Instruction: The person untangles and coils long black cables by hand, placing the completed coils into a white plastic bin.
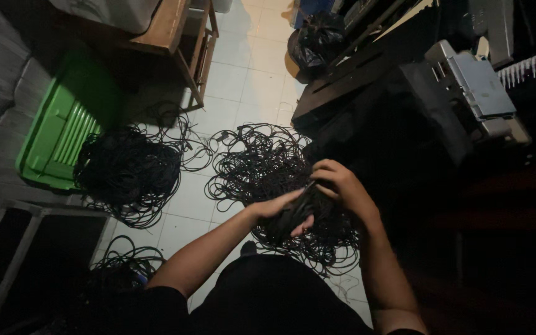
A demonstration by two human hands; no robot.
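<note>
A coiled bundle of black cable (293, 214) sits between both of my hands, above a loose tangle of black cables (262, 164) on the tiled floor. My left hand (280, 208) cups the bundle from below, palm up with fingers around it. My right hand (339, 183) grips the bundle's upper end with curled fingers. The part of the bundle under my right fingers is hidden.
A second heap of black cables (128, 174) lies at left beside a green plastic lid (63, 133). A wooden table (169, 31) stands at the back. Dark cases and a grey device (479, 87) crowd the right. A black bag (317, 37) sits behind them.
</note>
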